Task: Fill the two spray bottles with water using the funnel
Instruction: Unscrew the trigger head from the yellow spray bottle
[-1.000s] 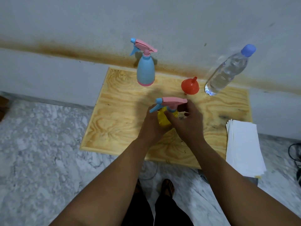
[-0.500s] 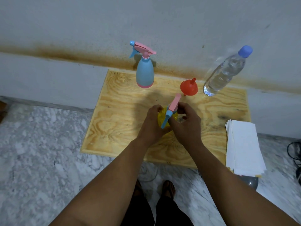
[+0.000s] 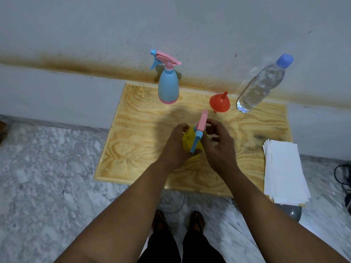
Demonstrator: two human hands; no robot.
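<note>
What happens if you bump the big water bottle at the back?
The water bottle looks nearly full, so it is probably heavy. It is tall with a small base, so it might tip. Its round sides would likely let it roll.

Plywood table (image 3: 144, 118), pale with bold grain, dark smudges toward its right side. Behind table: grey-white wall (image 3: 171, 25), a rusty brown stain band (image 3: 76, 64) running along it just above the table's far edge. Left of and below table: white-grey marble floor (image 3: 47, 177). Stack of white paper sheets (image 3: 284, 168) over table's right near corner. Black cable (image 3: 343, 179) on floor right of table. Light dim, even; soft shadow at table centre.
</note>
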